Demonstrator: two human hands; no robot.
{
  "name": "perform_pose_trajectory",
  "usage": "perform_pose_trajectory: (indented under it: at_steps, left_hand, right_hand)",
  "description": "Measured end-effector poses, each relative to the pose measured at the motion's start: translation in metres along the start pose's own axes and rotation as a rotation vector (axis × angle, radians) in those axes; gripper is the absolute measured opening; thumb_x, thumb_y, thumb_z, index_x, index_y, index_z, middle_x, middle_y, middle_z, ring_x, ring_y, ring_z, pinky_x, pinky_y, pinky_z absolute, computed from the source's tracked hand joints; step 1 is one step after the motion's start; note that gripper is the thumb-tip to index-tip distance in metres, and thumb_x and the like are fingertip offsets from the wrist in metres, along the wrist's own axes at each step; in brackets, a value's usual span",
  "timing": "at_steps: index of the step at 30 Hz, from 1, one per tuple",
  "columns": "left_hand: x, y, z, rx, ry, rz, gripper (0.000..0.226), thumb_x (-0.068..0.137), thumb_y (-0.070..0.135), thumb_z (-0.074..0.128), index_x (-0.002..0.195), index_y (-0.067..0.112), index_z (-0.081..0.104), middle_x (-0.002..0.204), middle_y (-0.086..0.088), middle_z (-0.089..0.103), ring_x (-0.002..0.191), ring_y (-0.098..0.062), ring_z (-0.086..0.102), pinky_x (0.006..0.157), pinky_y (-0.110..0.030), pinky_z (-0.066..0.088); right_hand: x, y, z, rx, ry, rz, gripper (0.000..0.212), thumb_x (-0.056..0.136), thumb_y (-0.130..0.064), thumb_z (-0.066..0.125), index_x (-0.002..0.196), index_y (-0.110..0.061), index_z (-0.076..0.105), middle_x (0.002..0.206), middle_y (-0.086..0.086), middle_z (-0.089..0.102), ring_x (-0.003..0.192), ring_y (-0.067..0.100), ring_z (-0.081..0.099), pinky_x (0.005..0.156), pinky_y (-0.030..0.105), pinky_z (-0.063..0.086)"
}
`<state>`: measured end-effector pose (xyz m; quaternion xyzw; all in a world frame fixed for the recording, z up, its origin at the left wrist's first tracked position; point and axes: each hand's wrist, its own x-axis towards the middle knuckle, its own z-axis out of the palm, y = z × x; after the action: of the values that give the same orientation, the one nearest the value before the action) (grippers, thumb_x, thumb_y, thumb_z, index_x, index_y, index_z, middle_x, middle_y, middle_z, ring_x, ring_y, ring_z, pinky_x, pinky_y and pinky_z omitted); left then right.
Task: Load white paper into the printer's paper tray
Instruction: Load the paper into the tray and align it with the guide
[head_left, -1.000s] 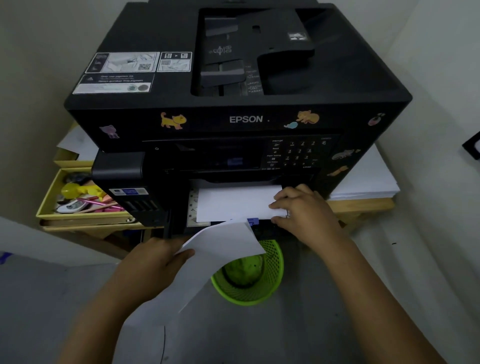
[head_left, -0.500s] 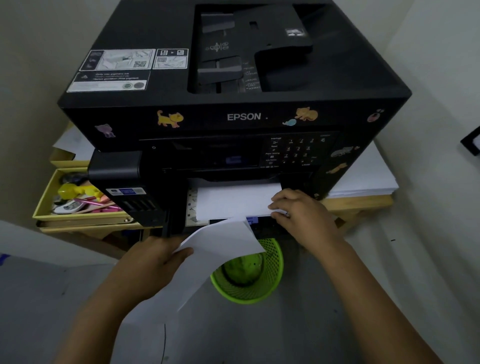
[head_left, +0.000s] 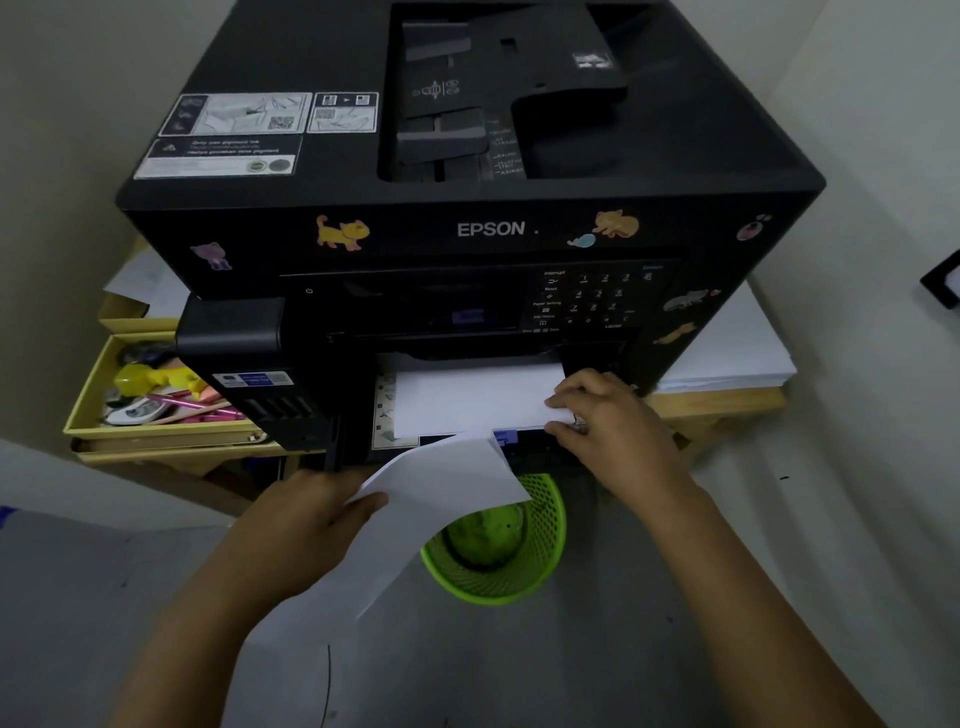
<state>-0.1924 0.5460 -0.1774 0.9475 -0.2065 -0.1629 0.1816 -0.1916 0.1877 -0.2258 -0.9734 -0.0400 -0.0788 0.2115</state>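
A large black Epson printer (head_left: 467, 228) stands on a wooden table. Its paper tray (head_left: 384, 415) sticks out at the lower front with white sheets (head_left: 467, 400) lying in it. My right hand (head_left: 608, 421) pinches the right front corner of those sheets between thumb and fingers. My left hand (head_left: 306, 519) holds a loose bundle of white paper (head_left: 415, 514) below the tray; the bundle curves down toward me and its top corner reaches the tray's front edge.
A green mesh waste basket (head_left: 498, 551) stands on the grey floor under the tray. A yellow box of pens and small items (head_left: 156, 400) sits left of the printer. A stack of white paper (head_left: 727, 353) lies on the wooden table (head_left: 727, 405) at the right. Walls close in on both sides.
My right hand has shifted slightly right along the sheets' front corner. My left hand and its paper have barely moved.
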Motion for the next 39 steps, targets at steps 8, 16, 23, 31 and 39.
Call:
perform_pose_trajectory:
  at_steps: [8, 16, 23, 31, 39]
  left_hand:
    - [0.000, 0.001, 0.001, -0.004, 0.009, 0.006, 0.015, 0.104, 0.044, 0.052, 0.102, 0.036, 0.064, 0.081, 0.013, 0.067, 0.073, -0.003, 0.065, 0.063, -0.020, 0.051]
    - [-0.001, 0.002, 0.001, 0.003, 0.029, 0.010, 0.020, 0.104, 0.043, 0.053, 0.104, 0.029, 0.068, 0.082, 0.009, 0.070, 0.072, -0.006, 0.065, 0.060, -0.020, 0.046]
    - [-0.004, 0.000, 0.009, -0.020, 0.065, 0.028, 0.024, 0.104, 0.039, 0.054, 0.118, 0.026, 0.069, 0.087, 0.008, 0.071, 0.075, -0.009, 0.068, 0.064, -0.021, 0.054]
    - [-0.007, -0.002, 0.021, 0.024, 0.243, 0.102, 0.027, 0.101, 0.037, 0.054, 0.121, 0.028, 0.071, 0.070, 0.005, 0.071, 0.055, -0.012, 0.062, 0.048, -0.020, 0.040]
    - [0.009, -0.002, 0.027, 0.019, 0.297, 0.110, 0.043, 0.101, 0.047, 0.043, 0.137, 0.031, 0.061, 0.065, 0.001, 0.068, 0.056, -0.019, 0.065, 0.049, -0.033, 0.053]
  right_hand:
    - [-0.001, 0.001, 0.003, -0.186, 0.064, 0.137, 0.044, 0.081, -0.040, 0.088, 0.118, -0.017, 0.078, 0.107, 0.003, 0.079, 0.104, 0.031, 0.064, 0.089, 0.048, 0.050]
    - [-0.005, -0.002, 0.007, -0.096, 0.084, 0.125, 0.038, 0.087, -0.024, 0.086, 0.121, -0.011, 0.079, 0.111, 0.007, 0.078, 0.108, 0.032, 0.062, 0.091, 0.050, 0.055]
    - [-0.051, -0.016, -0.003, 0.051, 0.245, -0.016, 0.035, 0.095, -0.029, 0.082, 0.125, -0.012, 0.078, 0.129, 0.000, 0.071, 0.120, 0.025, 0.060, 0.103, 0.039, 0.051]
    - [-0.072, -0.005, 0.009, 0.020, 0.257, -0.113, 0.029, 0.101, -0.014, 0.075, 0.130, -0.015, 0.078, 0.132, 0.003, 0.071, 0.117, 0.027, 0.064, 0.099, 0.045, 0.054]
    - [-0.051, -0.007, 0.010, 0.067, 0.266, -0.023, 0.032, 0.099, -0.010, 0.077, 0.130, -0.015, 0.078, 0.132, -0.001, 0.069, 0.121, 0.022, 0.063, 0.104, 0.030, 0.051]
